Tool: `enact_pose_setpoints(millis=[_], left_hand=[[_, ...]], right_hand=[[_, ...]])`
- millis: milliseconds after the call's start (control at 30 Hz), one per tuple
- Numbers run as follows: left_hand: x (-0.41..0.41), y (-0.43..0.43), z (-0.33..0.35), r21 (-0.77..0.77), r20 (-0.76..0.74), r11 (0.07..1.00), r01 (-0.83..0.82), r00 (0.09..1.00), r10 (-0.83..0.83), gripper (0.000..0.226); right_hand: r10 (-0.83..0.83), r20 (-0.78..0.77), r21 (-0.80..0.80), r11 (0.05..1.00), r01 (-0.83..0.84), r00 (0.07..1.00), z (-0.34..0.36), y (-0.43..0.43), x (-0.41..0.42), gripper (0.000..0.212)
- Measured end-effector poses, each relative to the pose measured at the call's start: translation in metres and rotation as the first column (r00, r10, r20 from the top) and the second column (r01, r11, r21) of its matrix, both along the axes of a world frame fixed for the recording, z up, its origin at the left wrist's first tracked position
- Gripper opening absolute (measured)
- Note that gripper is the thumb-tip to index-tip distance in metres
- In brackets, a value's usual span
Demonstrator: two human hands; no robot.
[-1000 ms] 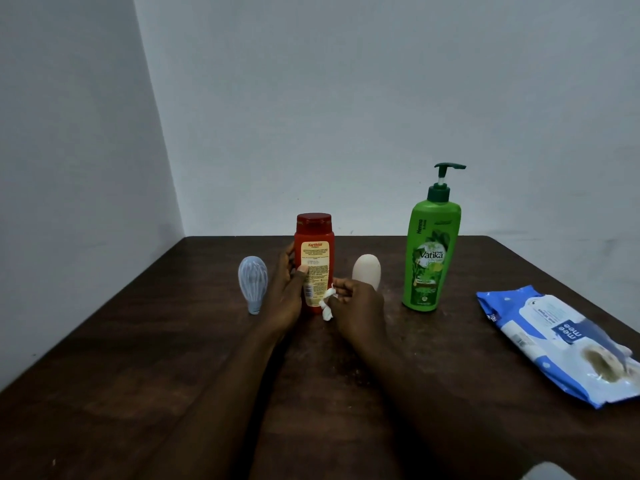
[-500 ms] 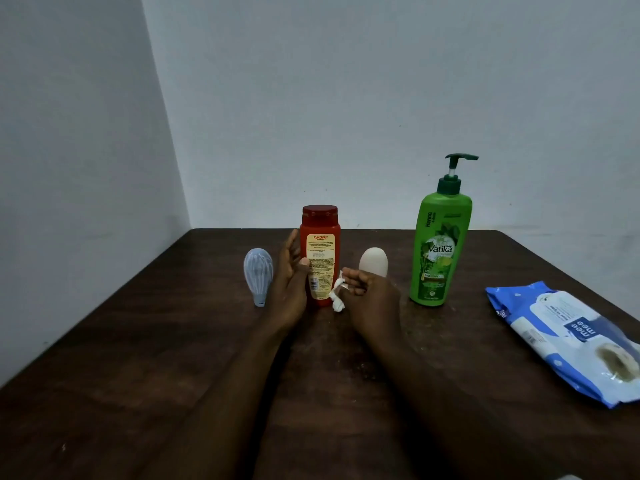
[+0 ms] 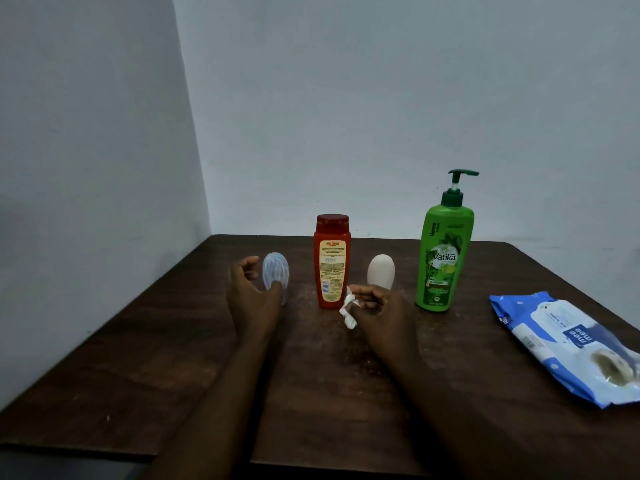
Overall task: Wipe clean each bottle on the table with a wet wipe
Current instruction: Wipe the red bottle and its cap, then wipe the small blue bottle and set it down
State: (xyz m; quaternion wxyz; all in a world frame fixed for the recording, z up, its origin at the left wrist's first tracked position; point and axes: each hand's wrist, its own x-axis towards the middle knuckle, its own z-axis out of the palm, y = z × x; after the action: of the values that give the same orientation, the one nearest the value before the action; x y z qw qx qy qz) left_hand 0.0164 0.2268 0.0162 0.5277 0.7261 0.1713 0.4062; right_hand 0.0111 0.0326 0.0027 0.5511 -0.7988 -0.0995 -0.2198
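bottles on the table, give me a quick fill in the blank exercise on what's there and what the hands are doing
1. The right hand grips a crumpled white ____.
2. The bottle with a pump on top is coloured ____.
3. The left hand is at the pale blue bottle, which stands to the ____ of the red bottle in the head view.
4. The blue wipes pack lies flat on the ____ side of the table.

Missing words: wipe; green; left; right

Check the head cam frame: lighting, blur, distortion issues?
Head view: dim, flat light with a bluish cast; the dark table swallows the forearms. Wide-angle bending shows at the wall corner. The red bottle label's small print is unreadable; the green pump bottle logo reads. No glare.
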Motion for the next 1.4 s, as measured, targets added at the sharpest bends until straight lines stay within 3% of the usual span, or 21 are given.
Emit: enact_pose_setpoints(millis=[300,667,867,967,1100,1233,1400], left_hand=[[0.020,0.015,-0.020,-0.090,-0.249,0.983,0.159,0.952,-0.176,0.099],[0.023,0.017,-0.027,0.012,-0.360,0.980,0.200,0.915,-0.182,0.064],[-0.012,0.002,-0.017,-0.093,-0.319,0.955,0.282,0.900,-0.297,0.051],[-0.045,-0.015,-0.008,-0.176,-0.274,0.892,0.416,0.850,-0.450,0.049],[-0.071,-0.029,-0.004,-0.168,-0.299,0.815,0.554,0.759,-0.578,0.055],[-0.077,-0.036,-0.003,-0.160,-0.325,0.787,0.596,0.721,-0.612,0.068],[-0.076,-0.044,-0.005,-0.154,-0.324,0.775,0.613,0.710,-0.626,0.061]], right_hand=[[0.045,-0.017,0.015,0.999,-0.045,0.999,-0.003,-0.003,-0.001,0.026],[0.056,-0.014,0.017,0.998,-0.055,0.998,0.000,-0.004,-0.007,0.026],[0.026,0.022,0.009,1.000,-0.026,0.999,0.002,-0.012,-0.019,0.024],[0.020,0.017,0.036,0.999,-0.020,1.000,0.003,-0.016,-0.024,0.026],[-0.013,0.111,0.014,1.000,0.012,0.994,0.006,-0.026,-0.036,0.027],[0.022,0.174,0.068,0.997,-0.034,0.984,0.007,-0.043,-0.052,0.024],[0.048,0.268,0.028,0.998,-0.058,0.962,0.009,-0.052,-0.067,0.020]])
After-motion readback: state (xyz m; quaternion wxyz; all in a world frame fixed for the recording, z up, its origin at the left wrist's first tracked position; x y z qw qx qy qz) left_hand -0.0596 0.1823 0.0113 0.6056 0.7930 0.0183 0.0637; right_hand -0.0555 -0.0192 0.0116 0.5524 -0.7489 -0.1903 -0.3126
